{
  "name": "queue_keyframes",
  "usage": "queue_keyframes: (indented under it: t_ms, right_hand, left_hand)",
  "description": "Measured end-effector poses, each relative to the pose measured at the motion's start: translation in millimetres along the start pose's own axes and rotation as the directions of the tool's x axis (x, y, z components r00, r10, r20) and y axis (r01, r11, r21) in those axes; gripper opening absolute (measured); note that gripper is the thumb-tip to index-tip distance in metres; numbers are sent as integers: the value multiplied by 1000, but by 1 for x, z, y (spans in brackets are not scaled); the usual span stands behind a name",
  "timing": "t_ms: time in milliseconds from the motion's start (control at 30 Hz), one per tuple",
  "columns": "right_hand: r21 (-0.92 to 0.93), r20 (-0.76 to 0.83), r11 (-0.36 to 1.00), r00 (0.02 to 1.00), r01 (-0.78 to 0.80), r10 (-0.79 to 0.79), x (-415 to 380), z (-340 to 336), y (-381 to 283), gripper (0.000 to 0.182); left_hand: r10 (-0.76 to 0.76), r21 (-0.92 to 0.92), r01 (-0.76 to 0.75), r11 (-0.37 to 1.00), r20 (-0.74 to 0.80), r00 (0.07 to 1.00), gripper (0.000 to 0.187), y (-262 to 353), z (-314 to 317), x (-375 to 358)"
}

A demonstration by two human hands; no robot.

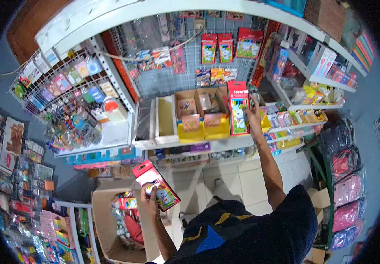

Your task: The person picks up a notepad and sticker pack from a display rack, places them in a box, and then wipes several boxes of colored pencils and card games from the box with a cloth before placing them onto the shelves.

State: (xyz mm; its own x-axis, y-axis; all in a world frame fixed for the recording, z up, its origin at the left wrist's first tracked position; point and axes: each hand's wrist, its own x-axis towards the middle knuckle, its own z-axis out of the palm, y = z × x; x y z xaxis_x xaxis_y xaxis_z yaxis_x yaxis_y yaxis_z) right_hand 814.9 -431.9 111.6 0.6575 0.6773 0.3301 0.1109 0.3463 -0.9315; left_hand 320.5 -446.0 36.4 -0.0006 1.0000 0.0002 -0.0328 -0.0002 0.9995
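My left hand [150, 201] grips a red colored pencil box [167, 193] with a hang tab and a white cartoon dog on its front, tilted low in front of the shelves. Raised at the right, my right hand [254, 118] is closed on the edge of a second colored pencil box [239, 103], held upright with its front toward me. Behind that box are brown cardboard bins with a yellow front [192, 132]. Similar red boxes [226, 47] hang on the wire grid above, with a larger red box [249, 43] beside them.
Below at the left stands an open carton [99, 220] with packaged goods inside. Wire racks [62, 83] of small items line the left side. Glass-sided shelves [306, 79] rise at the right, above pink wrapped packs [347, 191]. A white shelf edge [216, 144] crosses in front.
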Motion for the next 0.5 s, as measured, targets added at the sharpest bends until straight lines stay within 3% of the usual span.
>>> queue_keyframes:
  t_ms: [33, 167, 233, 333, 433, 500]
  right_hand:
    - [0, 0, 994, 994, 114, -114, 27, -3, -8, 61]
    - [-39, 10, 967, 968, 251, -251, 114, -5, -38, 61]
    - [53, 51, 979, 978, 199, -202, 152, -11, -35, 62]
    - [87, 40, 956, 958, 280, -284, 194, -13, -24, 64]
    - [-23, 88, 959, 956, 283, -280, 223, -15, 0, 65]
    - [-48, 137, 928, 923, 369, -360, 234, -16, 18, 65]
  left_hand:
    - [16, -7, -16, 1000, -11, 1000, 9, 1, 21, 3]
    - [194, -8, -195, 981, -42, 980, 11, -11, 102, 10]
    - [177, -50, -181, 982, -88, 980, 9, -26, 135, 7]
    - [174, -17, -178, 984, -131, 976, 6, -22, 184, 1]
    - [226, 69, -219, 973, -123, 966, 5, -18, 212, 2]
    - [227, 120, -210, 970, -151, 962, 6, -17, 221, 2]
